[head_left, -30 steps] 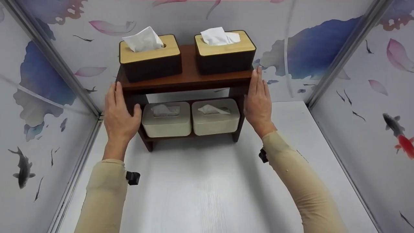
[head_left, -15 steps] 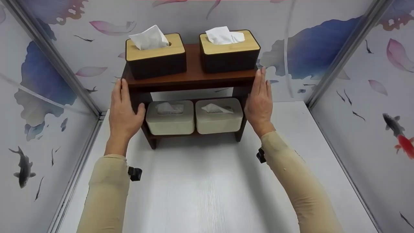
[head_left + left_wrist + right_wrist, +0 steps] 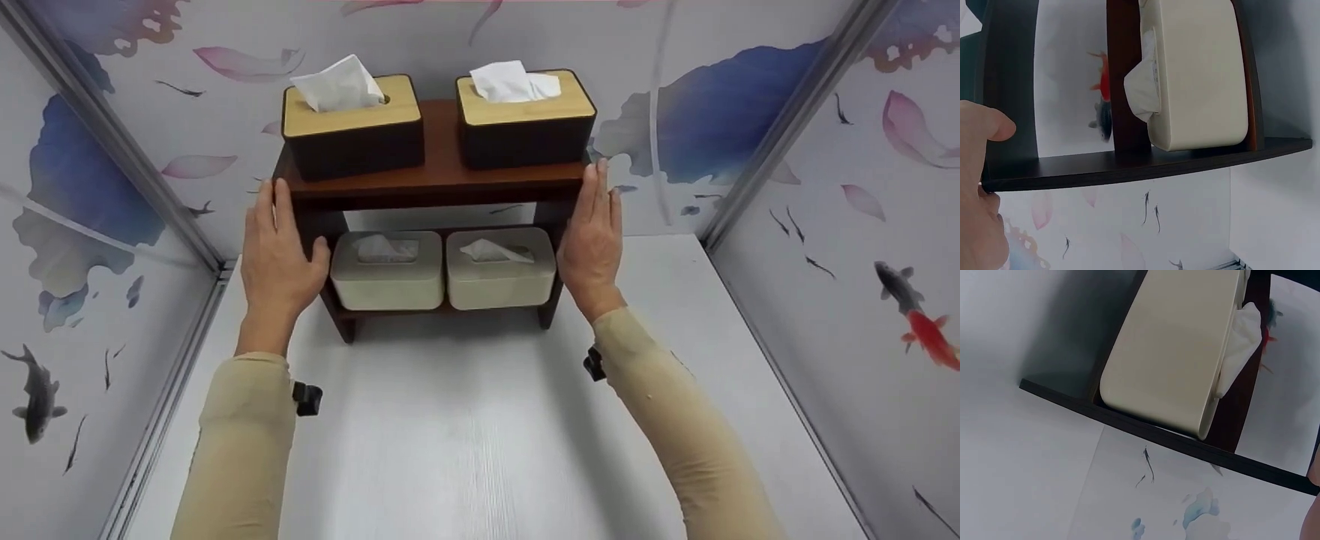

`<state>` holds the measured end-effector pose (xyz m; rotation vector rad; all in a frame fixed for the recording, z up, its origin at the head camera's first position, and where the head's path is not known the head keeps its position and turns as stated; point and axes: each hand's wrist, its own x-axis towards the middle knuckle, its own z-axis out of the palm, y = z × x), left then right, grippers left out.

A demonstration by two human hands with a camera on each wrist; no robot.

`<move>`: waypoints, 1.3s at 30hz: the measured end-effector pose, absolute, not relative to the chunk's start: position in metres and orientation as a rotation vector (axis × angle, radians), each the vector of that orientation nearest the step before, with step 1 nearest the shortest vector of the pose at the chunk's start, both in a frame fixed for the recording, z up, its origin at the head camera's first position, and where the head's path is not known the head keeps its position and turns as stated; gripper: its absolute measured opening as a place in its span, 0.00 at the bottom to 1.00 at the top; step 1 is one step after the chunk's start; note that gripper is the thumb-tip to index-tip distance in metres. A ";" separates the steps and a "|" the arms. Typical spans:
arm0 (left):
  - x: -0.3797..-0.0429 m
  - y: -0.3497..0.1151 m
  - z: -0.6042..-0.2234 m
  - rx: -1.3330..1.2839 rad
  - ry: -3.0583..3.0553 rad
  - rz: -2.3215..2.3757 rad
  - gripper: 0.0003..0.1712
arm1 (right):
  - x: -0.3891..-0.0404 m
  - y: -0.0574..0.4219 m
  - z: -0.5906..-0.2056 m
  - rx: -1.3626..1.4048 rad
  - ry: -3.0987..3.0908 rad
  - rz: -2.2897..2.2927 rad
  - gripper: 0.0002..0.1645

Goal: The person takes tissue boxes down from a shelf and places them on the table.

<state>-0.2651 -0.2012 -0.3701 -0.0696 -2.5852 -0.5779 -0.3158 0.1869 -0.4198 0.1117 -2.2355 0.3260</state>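
A dark brown two-tier wooden shelf (image 3: 441, 142) stands against the back wall. My left hand (image 3: 277, 262) lies along its left side panel, fingers straight, thumb by the front edge. Against the right side panel rests my right hand (image 3: 594, 244), fingers extended. On top sit two black tissue boxes with wooden lids, the left one (image 3: 356, 154) slightly turned and the right one (image 3: 525, 142). The lower tier carries a left cream tissue box (image 3: 1204, 73) and a right cream tissue box (image 3: 1165, 354), side by side. White tissue sticks out of each box.
A white tabletop (image 3: 450, 435) extends in front of the shelf. Printed panels with fish and petals enclose it: a left wall (image 3: 82, 247), a right wall (image 3: 862, 225) and a back wall (image 3: 420, 37). Metal posts mark the corners.
The shelf, with its boxes, has slid slightly right and back, both hands moving along with it. In the latest frame the head view has also shifted a little.
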 end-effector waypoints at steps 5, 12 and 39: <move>-0.263 -0.201 -0.366 -0.072 -2.616 -0.486 0.44 | -0.313 0.187 -0.416 0.076 -2.264 0.250 0.36; -0.260 -0.199 -0.359 -0.088 -2.640 -0.390 0.42 | -0.306 0.187 -0.409 0.058 -2.322 0.153 0.40; -0.256 -0.194 -0.331 -0.094 -2.886 -0.197 0.48 | -0.279 0.197 -0.322 0.360 -2.538 0.212 0.57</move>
